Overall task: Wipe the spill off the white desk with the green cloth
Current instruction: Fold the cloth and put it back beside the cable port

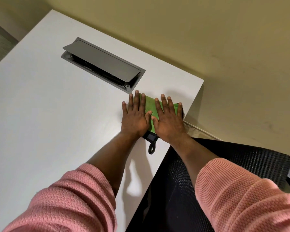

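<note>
while both palms lie flat, entries as follows. my left hand [135, 117]: fingers spread and straight, pressed down on the left part of the green cloth [150, 104], gripping nothing. my right hand [169, 120]: likewise flat and splayed, pressed on the right part of the same cloth, thumb tips of the two hands nearly meeting. green cloth: folded, lying on the white desk [40, 114] right of centre in the frame, near the desk's right edge and corner; black trim and a black hanging loop [151, 149] stick out below my wrists. grey cable hatch [103, 65]: set into the desk toward the upper middle of the frame, lid tilted partly up, just beyond my left fingertips. pink knit sleeves [70, 201]: pushed up both forearms, lower frame. black mesh chair [224, 164]: lower right, beside the desk edge. spill: i cannot make one out on the desk.
</note>
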Demonstrator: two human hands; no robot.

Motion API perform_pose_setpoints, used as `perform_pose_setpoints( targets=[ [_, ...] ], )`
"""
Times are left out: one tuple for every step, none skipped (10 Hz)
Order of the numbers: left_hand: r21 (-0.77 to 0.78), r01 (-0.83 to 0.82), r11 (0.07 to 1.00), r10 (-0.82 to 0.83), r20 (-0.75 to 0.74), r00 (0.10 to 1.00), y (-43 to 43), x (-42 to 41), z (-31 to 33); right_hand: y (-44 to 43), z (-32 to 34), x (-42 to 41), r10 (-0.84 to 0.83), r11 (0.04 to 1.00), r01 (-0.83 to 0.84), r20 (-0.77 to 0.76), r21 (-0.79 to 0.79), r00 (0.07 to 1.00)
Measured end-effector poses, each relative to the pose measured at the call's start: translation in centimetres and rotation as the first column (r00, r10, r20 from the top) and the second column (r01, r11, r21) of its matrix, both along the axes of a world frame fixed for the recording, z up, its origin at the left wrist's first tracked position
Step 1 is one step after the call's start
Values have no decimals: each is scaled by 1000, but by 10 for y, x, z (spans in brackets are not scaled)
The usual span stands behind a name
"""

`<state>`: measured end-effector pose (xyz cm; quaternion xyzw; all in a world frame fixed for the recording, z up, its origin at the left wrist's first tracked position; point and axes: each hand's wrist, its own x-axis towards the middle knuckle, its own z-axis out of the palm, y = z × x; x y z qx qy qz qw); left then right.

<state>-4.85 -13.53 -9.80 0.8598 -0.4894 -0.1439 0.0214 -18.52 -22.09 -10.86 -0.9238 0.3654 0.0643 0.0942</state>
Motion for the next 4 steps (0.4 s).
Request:
perform_pose_setpoints(
  targets=[
    [32, 22, 999, -21, -42, 999, -2, 4, 1, -2, -1, 0, 11, 1000, -11, -7, 29, 1000],
    [70, 26, 997, -23, -49, 999, -2, 4, 9, -3, 3, -1, 21, 998, -18, -36, 61, 999],
    [74, 20, 997, -15, -72, 997, 7, 1, 35, -1, 27, 0, 35, 995, -31, -41, 100, 999],
    [32, 9, 999, -8, -48, 999, 24, -8, 49, 10, 44, -2, 54, 996, -53, -1, 68, 999]
  ],
)
